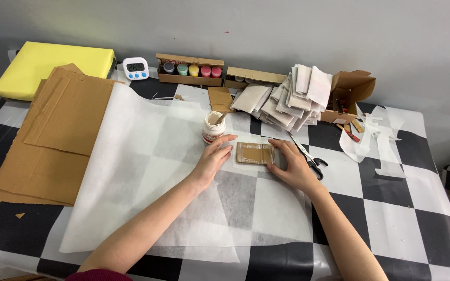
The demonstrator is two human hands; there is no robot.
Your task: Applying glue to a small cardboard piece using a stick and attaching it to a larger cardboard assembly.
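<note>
Both hands, left (212,158) and right (292,165), lie flat and apart, pressing opposite ends of a cardboard piece (254,153) on white paper (147,171), beside a glue jar (213,128).

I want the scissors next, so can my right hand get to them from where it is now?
Probably yes. The right hand rests on the small cardboard piece, and the scissors lie open on the table right beside it, with nothing on top or between.

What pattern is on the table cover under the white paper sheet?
Black and white checkerboard squares on the table cover, clearest in the head view, right of the white paper sheet.
</note>
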